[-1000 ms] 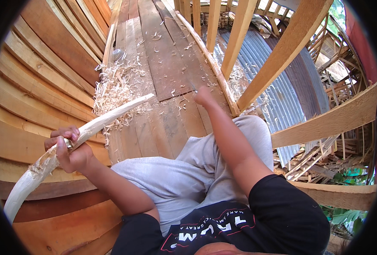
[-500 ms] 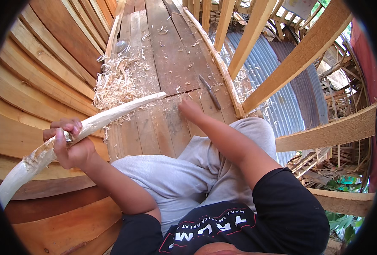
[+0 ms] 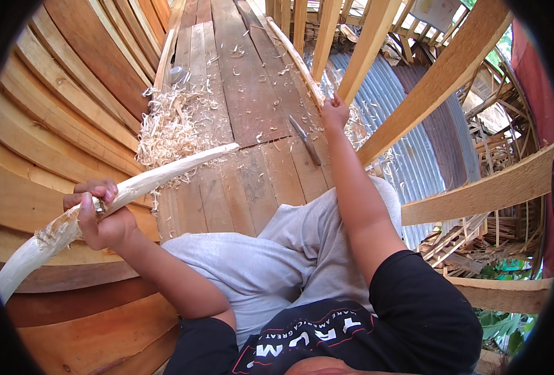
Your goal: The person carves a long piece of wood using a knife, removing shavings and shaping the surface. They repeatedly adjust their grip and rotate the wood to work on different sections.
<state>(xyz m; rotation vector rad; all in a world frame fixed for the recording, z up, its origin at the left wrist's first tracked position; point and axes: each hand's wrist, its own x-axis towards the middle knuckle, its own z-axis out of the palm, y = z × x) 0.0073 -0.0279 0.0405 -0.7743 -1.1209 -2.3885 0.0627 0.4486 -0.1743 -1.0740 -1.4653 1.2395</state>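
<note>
My left hand is closed around a long, curved, pale peeled branch, which slants from the lower left up toward the middle of the floor. Rough, torn fibres show on the branch just below the grip. My right hand is stretched out to the right, at the wooden rail along the floor's edge. Its fingers are closed, and a small greyish bit shows at their tips, too small to name. A slim knife-like tool with a brown handle lies on the floorboards, left of my right forearm.
Curled wood shavings are heaped on the planks at left. A small clear container stands behind the heap. Curved plank walls rise on the left. Upright timbers line the right, above corrugated metal sheets.
My right hand has moved from the floor near the branch's tip, away and to the right, to the rail. My left hand still grips the branch, which has barely shifted.
</note>
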